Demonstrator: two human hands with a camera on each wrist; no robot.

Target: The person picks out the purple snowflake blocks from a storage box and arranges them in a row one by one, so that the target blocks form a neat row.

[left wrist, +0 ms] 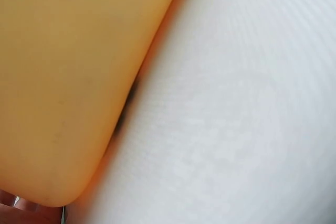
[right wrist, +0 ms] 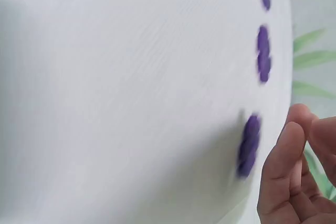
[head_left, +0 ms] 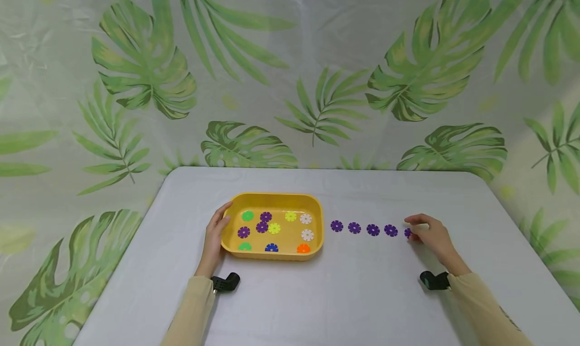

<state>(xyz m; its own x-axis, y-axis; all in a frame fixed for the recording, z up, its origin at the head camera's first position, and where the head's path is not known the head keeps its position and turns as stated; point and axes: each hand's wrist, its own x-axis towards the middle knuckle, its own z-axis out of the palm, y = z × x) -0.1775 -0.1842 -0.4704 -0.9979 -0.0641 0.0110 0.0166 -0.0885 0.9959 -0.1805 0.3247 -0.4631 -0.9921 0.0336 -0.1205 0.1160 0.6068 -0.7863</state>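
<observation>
On the white table (head_left: 362,295) sits the yellow tray (head_left: 272,257), its left end gripped by the left hand (head_left: 213,240). The right hand (head_left: 432,237) is bent at the row's right end; whether its fingertips pinch the fifth purple disc (head_left: 407,233) or merely sit beside it, I can't tell. Four purple discs (head_left: 373,230) already lie lined up; three more purple ones (head_left: 243,232) remain in the tray among other colours.
</observation>
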